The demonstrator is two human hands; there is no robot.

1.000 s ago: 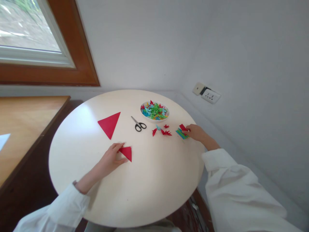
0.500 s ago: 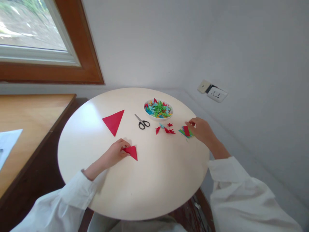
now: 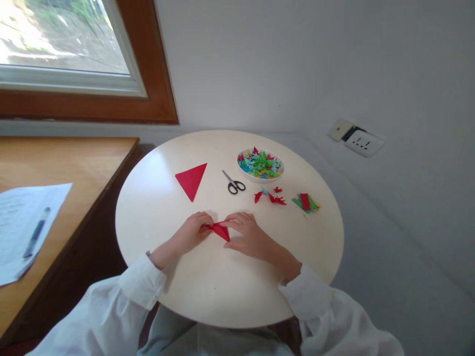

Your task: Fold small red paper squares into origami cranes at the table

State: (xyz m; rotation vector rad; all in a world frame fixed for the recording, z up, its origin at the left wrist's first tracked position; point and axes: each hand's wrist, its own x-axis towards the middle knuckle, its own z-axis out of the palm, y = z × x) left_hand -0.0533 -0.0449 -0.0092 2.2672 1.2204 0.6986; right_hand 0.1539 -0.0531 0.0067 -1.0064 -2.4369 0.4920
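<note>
A small folded red paper triangle (image 3: 219,229) lies near the front of the round cream table (image 3: 230,287). My left hand (image 3: 192,231) pinches its left end with curled fingers. My right hand (image 3: 248,236) rests on its right side, fingers bent over the paper's edge. Farther back lies a larger red paper triangle (image 3: 191,179), untouched.
Black scissors (image 3: 233,183) lie mid-table, beside a white bowl (image 3: 261,164) heaped with small coloured folded papers. A few red folded pieces (image 3: 273,197) and a small stack of coloured paper squares (image 3: 306,202) sit right. A wooden desk (image 3: 74,168) with a sheet and pen (image 3: 35,232) stands left.
My right hand has left the stack of coloured squares at the right and come across to the small red triangle, joining the left hand. The camera view has shifted to the left.
</note>
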